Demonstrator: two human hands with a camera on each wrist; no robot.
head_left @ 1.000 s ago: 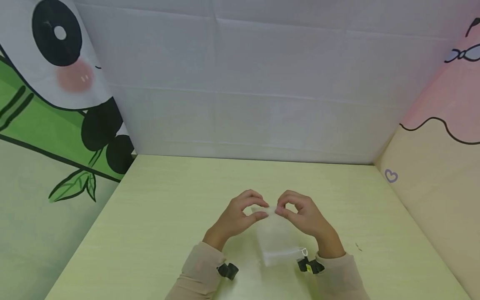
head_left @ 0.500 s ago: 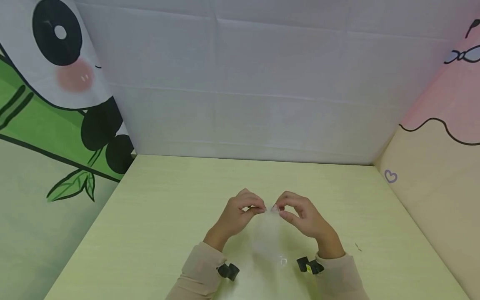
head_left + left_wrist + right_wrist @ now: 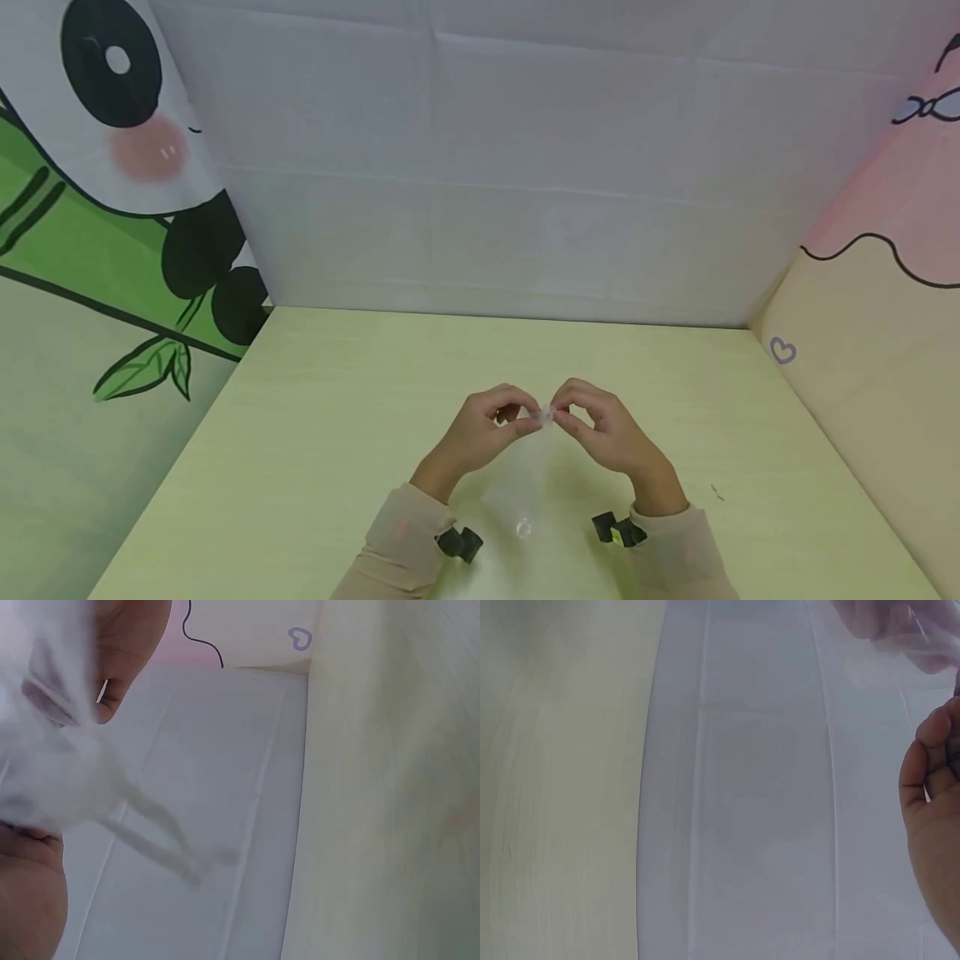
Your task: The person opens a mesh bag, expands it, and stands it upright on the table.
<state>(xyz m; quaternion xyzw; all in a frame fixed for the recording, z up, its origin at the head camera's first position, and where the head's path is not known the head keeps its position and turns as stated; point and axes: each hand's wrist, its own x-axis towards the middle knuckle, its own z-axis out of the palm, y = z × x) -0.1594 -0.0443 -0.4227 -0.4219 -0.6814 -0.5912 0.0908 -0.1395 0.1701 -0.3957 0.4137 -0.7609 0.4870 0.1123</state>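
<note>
Head alone: bag (image 3: 519, 487) between sleeves (image 3: 408, 533)

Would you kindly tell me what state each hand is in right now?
Left hand: pinching the clear plastic bag near its upper end.
Right hand: pinching the same bag, close beside the left fingertips.

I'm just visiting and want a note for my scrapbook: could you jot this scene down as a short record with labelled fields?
Left hand: pinches the bag's top
Right hand: pinches it alongside
Bag: see-through, hanging from the fingertips
Table: pale yellow-green
Back wall: whitish, creased
Right wall: purple heart
</note>
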